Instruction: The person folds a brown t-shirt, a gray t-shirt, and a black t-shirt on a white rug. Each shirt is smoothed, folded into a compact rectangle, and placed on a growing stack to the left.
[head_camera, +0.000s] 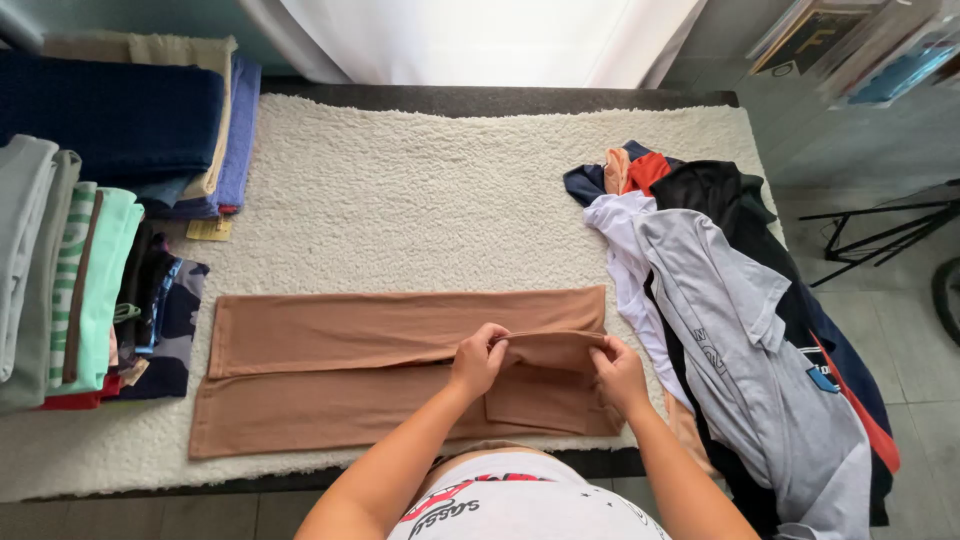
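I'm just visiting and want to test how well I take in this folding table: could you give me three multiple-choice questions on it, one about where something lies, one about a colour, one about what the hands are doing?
1. Where does the loose pile of clothes lie?
A. at the right end of the table
B. at the left end
C. on the floor

2. What colour is the garment spread out in front of the person?
A. navy
B. light brown
C. white

3. What are the left hand and right hand doing?
A. resting flat
B. hanging off the table
C. pinching a fold of the garment

Answers: 1 A, the heap sits right of the white mat. 2 B, it is tan. 3 C, both grip a raised fold.
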